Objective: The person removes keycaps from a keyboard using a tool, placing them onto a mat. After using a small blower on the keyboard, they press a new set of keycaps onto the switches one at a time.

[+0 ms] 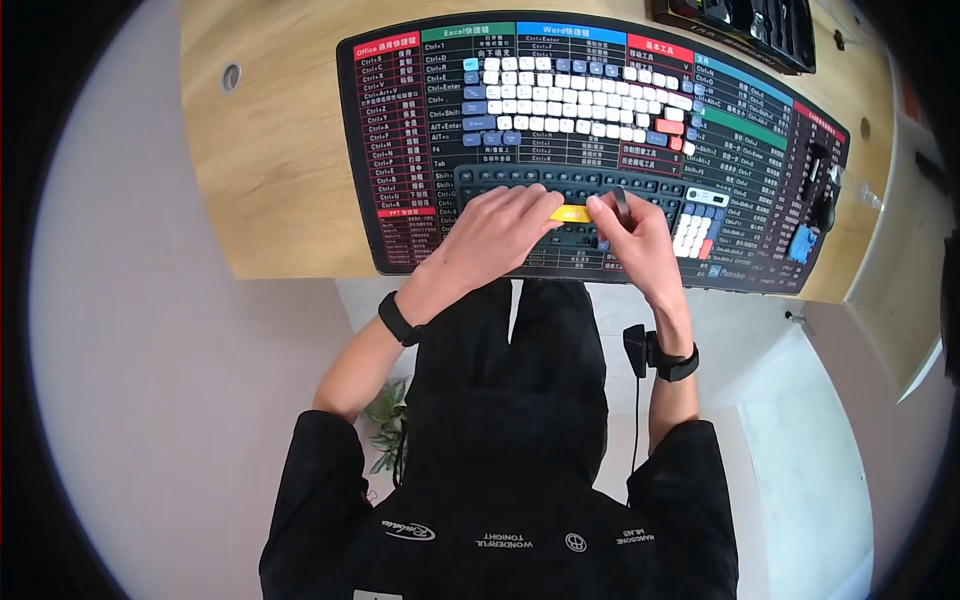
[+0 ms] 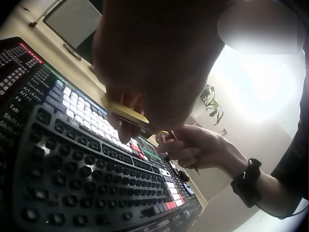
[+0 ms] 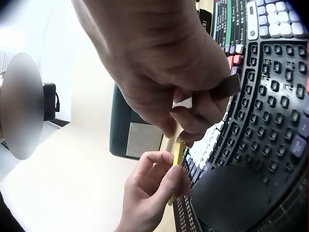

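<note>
Holding a slim, flat yellow bar just above a dark keyboard, a person in a black short-sleeved top has both hands close together at the near side of a pale wooden desk. The left hand is clamped on the bar; the head view gives mostly its back, while the right-wrist view reveals the thumb and forefinger pinching the yellow piece. The right hand has its fingers curled round a flat dark-grey strip, whose broad end juts out plainly in the right-wrist view and reads only as a dark curve from above. From the head, its thumb comes right up to the bar's right end; whether it grips the bar too, I cannot tell. The left-wrist view puts the nearer hand in deep shadow but looks low along the keyboard's rows of bare switches. Best seen from the head is the whole layout: white, slate-blue and red number-pad keycaps at the keyboard's right end, a larger block of mostly white keycaps set out in rows beyond it on a black printed desk mat, and a small bright-blue item near the mat's right edge.
</note>
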Demonstrator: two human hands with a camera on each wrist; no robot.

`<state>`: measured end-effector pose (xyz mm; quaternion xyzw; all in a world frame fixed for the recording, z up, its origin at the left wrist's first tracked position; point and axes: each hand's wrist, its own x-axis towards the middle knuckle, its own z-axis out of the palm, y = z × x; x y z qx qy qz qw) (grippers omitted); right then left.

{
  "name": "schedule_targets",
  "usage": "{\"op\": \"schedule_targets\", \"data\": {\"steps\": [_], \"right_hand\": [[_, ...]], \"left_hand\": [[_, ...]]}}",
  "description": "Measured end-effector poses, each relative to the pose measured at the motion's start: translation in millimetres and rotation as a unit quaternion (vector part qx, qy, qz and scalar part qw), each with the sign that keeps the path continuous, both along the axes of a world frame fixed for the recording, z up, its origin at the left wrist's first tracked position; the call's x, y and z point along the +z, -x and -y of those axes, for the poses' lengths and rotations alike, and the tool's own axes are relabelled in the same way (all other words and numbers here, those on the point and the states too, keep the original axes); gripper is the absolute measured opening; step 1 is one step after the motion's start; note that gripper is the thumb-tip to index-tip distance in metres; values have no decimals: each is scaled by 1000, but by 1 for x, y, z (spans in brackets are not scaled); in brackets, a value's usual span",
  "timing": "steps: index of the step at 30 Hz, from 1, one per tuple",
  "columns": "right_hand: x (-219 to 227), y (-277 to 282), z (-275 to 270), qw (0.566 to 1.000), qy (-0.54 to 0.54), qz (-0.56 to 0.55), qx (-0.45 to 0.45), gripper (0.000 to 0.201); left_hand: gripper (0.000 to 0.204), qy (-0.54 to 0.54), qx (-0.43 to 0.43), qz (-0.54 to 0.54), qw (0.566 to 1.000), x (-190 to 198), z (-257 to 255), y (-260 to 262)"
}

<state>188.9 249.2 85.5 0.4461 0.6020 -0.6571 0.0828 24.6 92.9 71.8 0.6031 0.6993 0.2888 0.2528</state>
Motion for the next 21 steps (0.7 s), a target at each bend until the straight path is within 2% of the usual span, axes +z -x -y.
{"op": "schedule_targets", "data": {"steps": [4,7,8,10,13,18,21], "right_hand": [[-6,9,0,1000,1,-9,10,33],[-10,16,-5,998,-35,-18,39,31],[-11,19,-6,996,-78,-27,33,30],[-17,25,-11,987,-152,-34,25,29],[-29,28,-24,979,-201,-22,41,29],[-43,29,-35,971,-226,19,71,32],[-44,31,-36,973,-223,24,60,31]], "left_hand": [[29,-13,-3,-72,997,-9,0,2],[37,4,10,-66,998,-15,-1,7],[37,4,12,-65,998,-15,-2,7],[48,-64,108,-88,988,-8,-7,10],[59,-45,121,-103,986,-17,5,10],[71,31,55,-131,989,-31,12,-10],[75,40,61,-124,990,-39,5,-22]]}}
